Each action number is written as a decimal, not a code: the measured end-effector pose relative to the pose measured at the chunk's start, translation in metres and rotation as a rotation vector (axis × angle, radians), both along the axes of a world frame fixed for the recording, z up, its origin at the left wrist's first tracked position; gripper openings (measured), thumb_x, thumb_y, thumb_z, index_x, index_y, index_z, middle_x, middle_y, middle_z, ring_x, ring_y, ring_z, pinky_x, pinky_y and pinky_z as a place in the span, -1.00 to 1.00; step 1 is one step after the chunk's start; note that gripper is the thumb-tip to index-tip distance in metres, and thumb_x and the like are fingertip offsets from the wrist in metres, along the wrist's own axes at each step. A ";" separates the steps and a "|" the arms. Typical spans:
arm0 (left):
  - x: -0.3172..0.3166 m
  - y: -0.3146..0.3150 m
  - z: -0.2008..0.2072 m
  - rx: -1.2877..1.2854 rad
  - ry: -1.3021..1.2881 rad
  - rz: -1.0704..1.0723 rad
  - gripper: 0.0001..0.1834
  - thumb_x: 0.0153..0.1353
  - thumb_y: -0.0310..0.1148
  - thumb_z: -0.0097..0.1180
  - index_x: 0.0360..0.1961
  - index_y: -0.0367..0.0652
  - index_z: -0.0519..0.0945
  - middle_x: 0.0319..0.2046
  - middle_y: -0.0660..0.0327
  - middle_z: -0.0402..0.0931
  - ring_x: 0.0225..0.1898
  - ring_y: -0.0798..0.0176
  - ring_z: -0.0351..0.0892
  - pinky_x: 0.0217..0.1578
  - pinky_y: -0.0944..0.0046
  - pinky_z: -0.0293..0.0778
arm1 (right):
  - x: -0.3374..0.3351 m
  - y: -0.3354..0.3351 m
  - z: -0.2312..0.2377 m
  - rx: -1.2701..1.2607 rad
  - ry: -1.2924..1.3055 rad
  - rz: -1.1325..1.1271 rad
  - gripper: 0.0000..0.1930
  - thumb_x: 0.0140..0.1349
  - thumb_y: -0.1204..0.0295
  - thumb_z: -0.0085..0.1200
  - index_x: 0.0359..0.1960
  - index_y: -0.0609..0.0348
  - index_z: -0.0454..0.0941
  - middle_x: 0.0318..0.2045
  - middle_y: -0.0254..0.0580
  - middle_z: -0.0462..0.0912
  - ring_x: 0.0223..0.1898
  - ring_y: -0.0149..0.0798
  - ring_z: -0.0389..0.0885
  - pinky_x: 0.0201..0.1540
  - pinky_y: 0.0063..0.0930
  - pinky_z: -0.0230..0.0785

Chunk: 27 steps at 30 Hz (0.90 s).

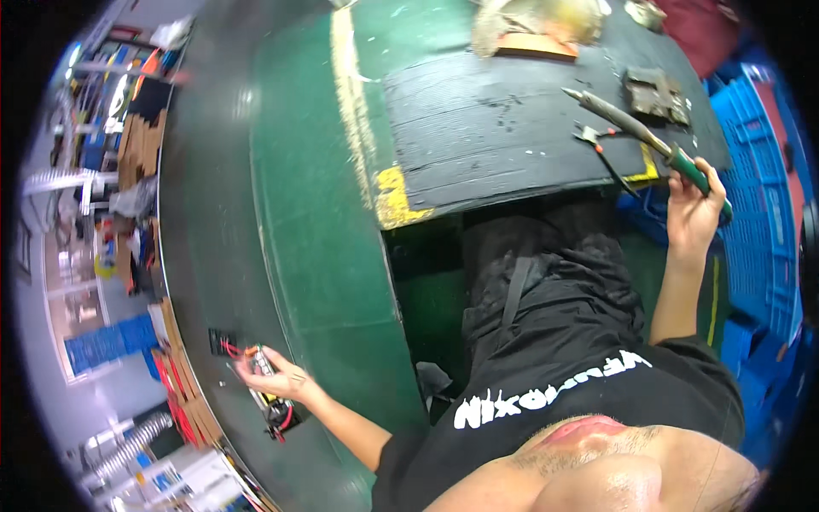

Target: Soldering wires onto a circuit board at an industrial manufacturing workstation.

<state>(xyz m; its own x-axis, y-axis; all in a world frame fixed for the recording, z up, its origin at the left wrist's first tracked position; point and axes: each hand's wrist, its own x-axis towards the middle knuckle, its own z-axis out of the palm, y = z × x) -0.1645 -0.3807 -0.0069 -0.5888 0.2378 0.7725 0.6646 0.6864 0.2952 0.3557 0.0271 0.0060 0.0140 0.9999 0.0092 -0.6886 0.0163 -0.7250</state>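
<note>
My right hand (pixel 693 209) grips the green handle of a soldering iron (pixel 636 132), whose metal tip points up and left over the black work mat (pixel 503 128). My left hand (pixel 277 375) reaches far out to the left onto the dark green belt (pixel 213 239) and holds a small electronic part with red wires (pixel 269 388). More small wired parts lie just beyond its fingers at the belt's edge.
Small red-handled pliers (pixel 597 141) lie on the mat near the iron. A dark metal block (pixel 655 94) and a yellowish sponge (pixel 533 26) sit at the mat's far side. Blue plastic crates (pixel 763 213) stand to the right. Cardboard trays (pixel 183 384) line the belt's left edge.
</note>
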 end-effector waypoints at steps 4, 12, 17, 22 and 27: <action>0.073 0.068 0.002 -0.070 -0.147 -0.179 -0.70 0.19 -0.58 0.19 -0.11 -0.29 0.38 -0.23 0.08 0.46 -0.14 0.13 0.50 0.00 0.15 0.45 | 0.037 0.001 0.000 -0.024 0.010 -0.112 -0.70 0.33 0.28 0.03 -0.15 0.33 0.59 -0.29 0.01 0.69 -0.31 -0.14 0.69 -0.24 -0.44 0.62; 0.168 0.139 -0.021 0.052 -0.495 -0.523 -0.72 0.14 -0.56 0.11 -0.12 -0.29 0.37 -0.22 0.13 0.40 -0.22 0.23 0.42 -0.18 0.30 0.39 | 0.141 0.008 -0.026 0.009 -0.058 -0.426 -0.65 0.34 0.30 -0.03 -0.10 0.42 0.55 -0.24 0.10 0.67 -0.25 -0.09 0.70 -0.13 -0.36 0.64; 0.213 0.176 -0.027 0.065 -0.656 -0.718 -0.74 0.11 -0.58 0.11 -0.16 -0.29 0.38 -0.22 0.12 0.41 -0.30 0.27 0.39 -0.23 0.33 0.40 | 0.168 0.024 -0.050 -0.079 -0.096 -0.577 -0.65 0.36 0.32 -0.07 -0.10 0.45 0.52 -0.21 0.17 0.65 -0.21 -0.04 0.70 -0.06 -0.33 0.63; 0.228 0.203 -0.023 -0.028 -0.653 -0.803 -0.72 0.21 -0.49 0.05 -0.05 -0.24 0.35 -0.22 0.14 0.42 -0.23 0.28 0.44 -0.16 0.32 0.41 | 0.176 0.032 -0.068 -0.138 -0.113 -0.571 -0.65 0.36 0.32 -0.08 -0.11 0.46 0.52 -0.21 0.16 0.65 -0.23 -0.05 0.70 -0.10 -0.34 0.64; 0.232 0.232 -0.023 -0.057 -0.642 -0.831 -0.73 0.24 -0.49 0.02 -0.05 -0.25 0.34 -0.22 0.13 0.42 -0.23 0.26 0.45 -0.15 0.30 0.41 | 0.173 0.036 -0.067 -0.146 -0.189 -0.563 -0.64 0.37 0.29 -0.10 -0.11 0.44 0.52 -0.24 0.16 0.65 -0.25 -0.07 0.69 -0.13 -0.35 0.63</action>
<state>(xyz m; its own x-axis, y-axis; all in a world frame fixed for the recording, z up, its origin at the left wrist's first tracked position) 0.0678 -0.1492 -0.0297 -0.5185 0.7808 0.3485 0.6632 0.1100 0.7403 0.5289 0.0629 -0.0607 0.5523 0.8304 -0.0733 -0.4619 0.2315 -0.8562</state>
